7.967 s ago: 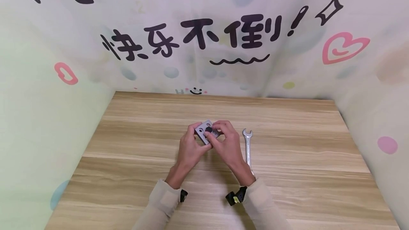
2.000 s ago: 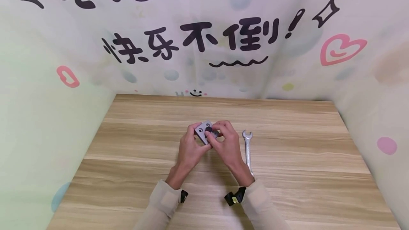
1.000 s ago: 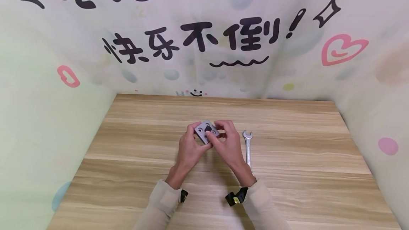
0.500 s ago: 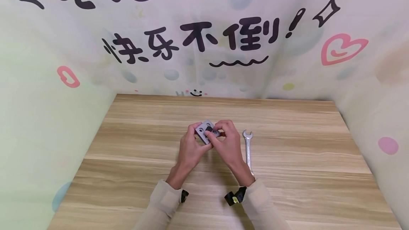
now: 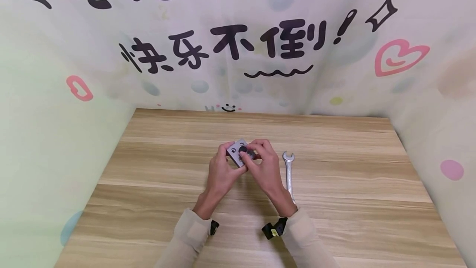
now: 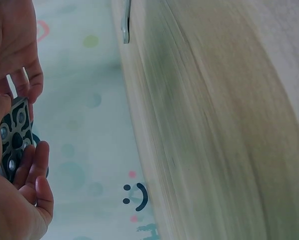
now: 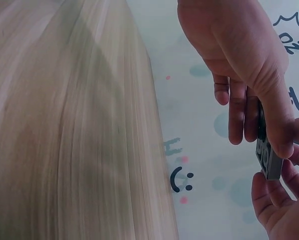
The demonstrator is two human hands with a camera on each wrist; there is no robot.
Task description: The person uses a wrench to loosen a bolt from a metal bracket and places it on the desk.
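A square grey metal plate [image 5: 234,155] with several round holes is held above the table in the head view. My left hand [image 5: 223,175] grips it by its edges. From the middle of the plate stands a dark bolt [image 5: 243,149] with a black head, which my right hand [image 5: 265,169] pinches between thumb and fingers. The left wrist view has the plate's other face [image 6: 15,131], recessed and patterned, with a dark round centre. Seen edge-on in the right wrist view, the plate [image 7: 273,169] is partly covered by the right thumb.
A silver combination wrench [image 5: 289,173] lies on the wooden table [image 5: 346,185] just right of the right forearm, its lower end partly covered by the wrist. Printed cloth walls [image 5: 208,90] enclose the table at the back and both sides.
The right thumb and fingers have shifted slightly around the bolt's head, whose visible angle varies between frames. The left hand, the plate and the wrench stay about where they were.
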